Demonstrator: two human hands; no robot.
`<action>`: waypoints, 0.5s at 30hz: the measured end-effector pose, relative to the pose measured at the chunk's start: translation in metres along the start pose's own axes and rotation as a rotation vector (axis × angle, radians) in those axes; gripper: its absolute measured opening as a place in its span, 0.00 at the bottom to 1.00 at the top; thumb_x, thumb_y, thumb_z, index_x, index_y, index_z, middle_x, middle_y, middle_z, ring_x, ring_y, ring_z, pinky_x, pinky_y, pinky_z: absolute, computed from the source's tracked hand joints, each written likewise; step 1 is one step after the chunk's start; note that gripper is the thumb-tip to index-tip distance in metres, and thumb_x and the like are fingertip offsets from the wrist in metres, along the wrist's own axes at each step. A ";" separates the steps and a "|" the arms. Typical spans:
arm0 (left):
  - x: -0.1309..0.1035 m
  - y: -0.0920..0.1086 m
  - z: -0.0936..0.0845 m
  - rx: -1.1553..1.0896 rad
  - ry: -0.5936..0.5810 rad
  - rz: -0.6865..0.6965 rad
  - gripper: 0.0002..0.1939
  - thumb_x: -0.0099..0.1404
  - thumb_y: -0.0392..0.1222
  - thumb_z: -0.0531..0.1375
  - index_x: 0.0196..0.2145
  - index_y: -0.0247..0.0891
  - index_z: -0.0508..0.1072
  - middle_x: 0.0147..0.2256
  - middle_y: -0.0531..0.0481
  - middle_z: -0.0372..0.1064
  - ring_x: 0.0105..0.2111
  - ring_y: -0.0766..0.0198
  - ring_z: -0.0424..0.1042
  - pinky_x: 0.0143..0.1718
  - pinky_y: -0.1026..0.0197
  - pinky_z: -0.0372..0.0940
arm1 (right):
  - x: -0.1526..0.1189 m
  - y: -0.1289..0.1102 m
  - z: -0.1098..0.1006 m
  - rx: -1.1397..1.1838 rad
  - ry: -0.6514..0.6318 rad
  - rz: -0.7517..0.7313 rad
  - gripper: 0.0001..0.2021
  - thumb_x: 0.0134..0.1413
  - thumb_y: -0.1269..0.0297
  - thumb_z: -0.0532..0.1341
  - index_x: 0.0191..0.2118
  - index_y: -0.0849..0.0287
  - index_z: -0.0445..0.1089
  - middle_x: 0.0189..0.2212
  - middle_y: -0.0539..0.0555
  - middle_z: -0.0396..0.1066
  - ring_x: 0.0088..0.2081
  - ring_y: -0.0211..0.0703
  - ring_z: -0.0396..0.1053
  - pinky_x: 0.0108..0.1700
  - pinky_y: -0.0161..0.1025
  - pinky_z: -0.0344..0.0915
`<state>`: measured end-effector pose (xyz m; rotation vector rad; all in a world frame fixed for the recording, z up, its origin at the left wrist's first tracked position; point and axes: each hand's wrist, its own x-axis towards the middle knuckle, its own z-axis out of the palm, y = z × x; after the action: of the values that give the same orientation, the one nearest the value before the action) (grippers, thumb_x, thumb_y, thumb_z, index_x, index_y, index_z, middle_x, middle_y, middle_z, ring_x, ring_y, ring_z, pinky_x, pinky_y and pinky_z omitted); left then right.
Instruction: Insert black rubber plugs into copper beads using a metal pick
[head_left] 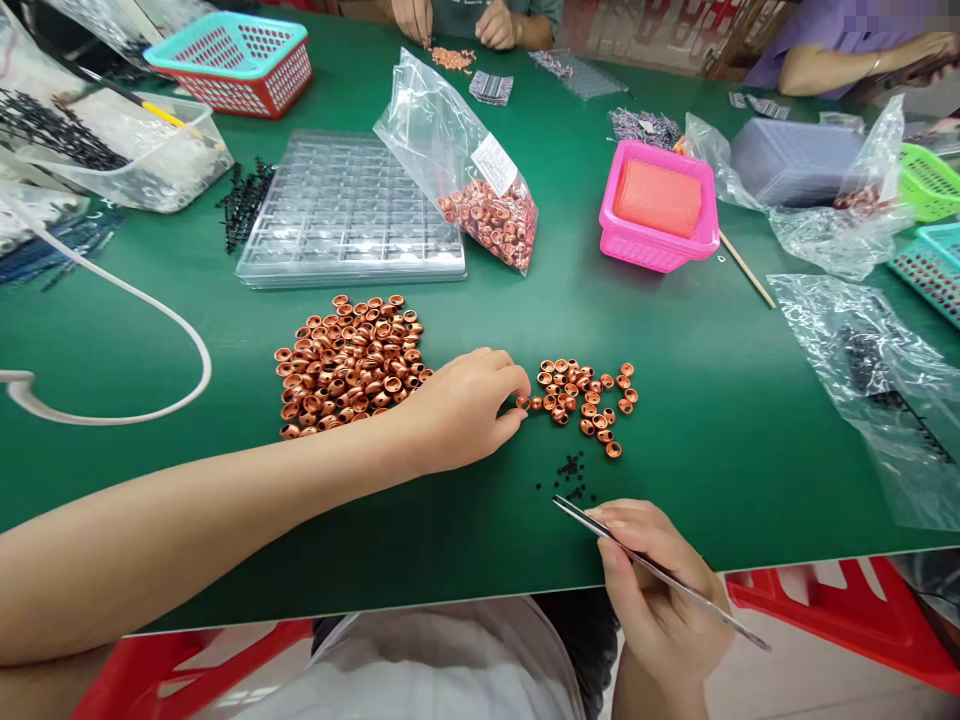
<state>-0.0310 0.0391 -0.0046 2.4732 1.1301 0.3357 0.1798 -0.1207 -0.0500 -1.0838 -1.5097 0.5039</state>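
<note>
Now, head view: a green table (pixel 712 400) seen from above.
Left hand: the left hand (pixel 465 410) has its fingers pinched together on one copper cup (pixel 523 403) at the left edge of the small bunch of cups (pixel 589 405).
Right hand: the right hand (pixel 652 590) is closed around thin metal tweezers (pixel 652 570), near the table's near edge.
Tweezer tip: just beside some tiny black bits (pixel 570 475).
Big pile: many copper cups (pixel 349 365), left of the left hand.
Far side: a clear tray (pixel 345 210), a bag of cups (pixel 480 190), a pink basket (pixel 656 205).
</note>
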 end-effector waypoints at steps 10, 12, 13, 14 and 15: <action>-0.056 0.041 0.002 0.058 -0.121 0.135 0.08 0.68 0.32 0.54 0.33 0.34 0.72 0.32 0.45 0.69 0.33 0.55 0.67 0.37 0.51 0.66 | 0.002 -0.003 0.003 0.050 0.141 0.058 0.18 0.52 0.84 0.62 0.45 0.58 0.73 0.37 0.53 0.77 0.40 0.47 0.77 0.41 0.48 0.75; -0.062 0.043 0.004 0.055 -0.169 0.113 0.07 0.68 0.33 0.55 0.32 0.34 0.72 0.32 0.45 0.69 0.32 0.55 0.67 0.39 0.49 0.67 | 0.003 -0.006 0.002 0.018 0.131 0.096 0.16 0.52 0.82 0.63 0.44 0.57 0.73 0.36 0.52 0.77 0.39 0.47 0.77 0.42 0.48 0.75; -0.062 0.042 0.005 0.047 -0.186 0.099 0.06 0.68 0.34 0.56 0.33 0.34 0.72 0.32 0.45 0.69 0.33 0.55 0.67 0.40 0.49 0.67 | 0.004 -0.008 0.001 -0.005 0.114 0.115 0.16 0.53 0.82 0.63 0.44 0.56 0.73 0.36 0.52 0.77 0.39 0.46 0.77 0.42 0.47 0.75; -0.062 0.042 0.005 0.041 -0.201 0.087 0.06 0.68 0.35 0.57 0.33 0.34 0.72 0.33 0.45 0.70 0.34 0.54 0.68 0.40 0.48 0.67 | 0.004 -0.010 0.001 -0.028 0.098 0.129 0.15 0.53 0.81 0.63 0.43 0.56 0.74 0.36 0.52 0.78 0.39 0.46 0.77 0.42 0.47 0.75; -0.062 0.041 0.005 0.040 -0.215 0.079 0.06 0.68 0.37 0.58 0.34 0.34 0.72 0.33 0.45 0.70 0.34 0.54 0.68 0.40 0.48 0.67 | 0.004 -0.011 0.000 -0.047 0.091 0.136 0.15 0.53 0.80 0.64 0.43 0.55 0.74 0.36 0.52 0.78 0.39 0.46 0.77 0.42 0.47 0.75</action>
<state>-0.0418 -0.0333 0.0061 2.5210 0.9619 0.0668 0.1760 -0.1227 -0.0390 -1.2353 -1.3805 0.5080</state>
